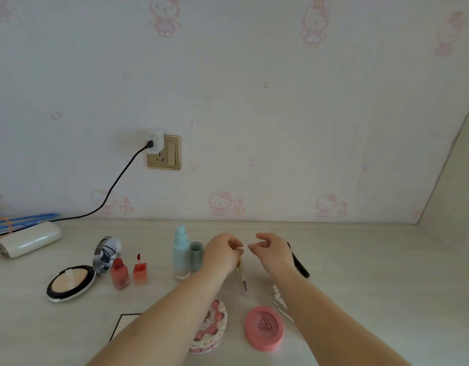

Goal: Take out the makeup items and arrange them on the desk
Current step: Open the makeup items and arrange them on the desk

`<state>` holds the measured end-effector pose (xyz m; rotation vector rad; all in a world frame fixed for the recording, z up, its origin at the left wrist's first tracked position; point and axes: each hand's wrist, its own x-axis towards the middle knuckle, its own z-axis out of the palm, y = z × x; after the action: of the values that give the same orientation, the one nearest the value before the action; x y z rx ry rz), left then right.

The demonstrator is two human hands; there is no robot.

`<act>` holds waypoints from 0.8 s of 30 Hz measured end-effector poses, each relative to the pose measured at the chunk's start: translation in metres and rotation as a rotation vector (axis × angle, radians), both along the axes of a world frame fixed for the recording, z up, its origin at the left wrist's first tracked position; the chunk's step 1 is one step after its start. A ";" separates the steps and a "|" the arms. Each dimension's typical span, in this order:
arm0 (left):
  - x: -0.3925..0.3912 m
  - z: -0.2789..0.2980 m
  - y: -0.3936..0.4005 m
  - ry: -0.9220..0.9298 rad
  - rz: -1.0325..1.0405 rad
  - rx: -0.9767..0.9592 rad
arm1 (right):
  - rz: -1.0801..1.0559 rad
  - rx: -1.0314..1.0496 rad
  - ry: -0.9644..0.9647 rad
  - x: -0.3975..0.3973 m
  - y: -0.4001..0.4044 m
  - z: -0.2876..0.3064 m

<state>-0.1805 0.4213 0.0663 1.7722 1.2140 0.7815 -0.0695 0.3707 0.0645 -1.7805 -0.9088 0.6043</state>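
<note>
My left hand [222,252] grips a thin pencil-like makeup stick [242,276] that points down toward the desk. My right hand [271,250] pinches a small clear cap [246,243] just right of the stick's top. On the desk lie an open powder compact [71,282] with its mirror raised, a red lip tint bottle [119,273], an uncapped lip tint with its wand standing in it [140,270], a pale blue pump bottle [181,252] and its teal cap [196,253]. A pink round case [264,328] and a cake-shaped case [211,330] sit near me.
A black pencil [299,262] lies behind my right wrist, and a clear wrapper [279,299] beside that forearm. A white case [30,243] and blue items sit at the far left. A black cable runs to a wall socket [164,152]. A black-edged sheet [125,324] lies under my left forearm.
</note>
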 end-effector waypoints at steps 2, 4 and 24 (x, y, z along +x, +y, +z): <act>0.001 -0.006 0.003 0.124 -0.036 0.067 | 0.018 -0.068 -0.087 0.002 0.002 -0.003; 0.001 -0.012 0.005 0.258 -0.078 0.132 | 0.047 -0.134 -0.165 0.004 0.004 -0.006; -0.005 -0.022 0.014 0.564 -0.094 0.266 | 0.150 -0.343 -0.482 0.003 0.014 -0.013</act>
<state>-0.1855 0.4354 0.0439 2.3520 1.4146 0.4066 -0.0665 0.3845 0.0510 -2.2344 -1.3366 0.4473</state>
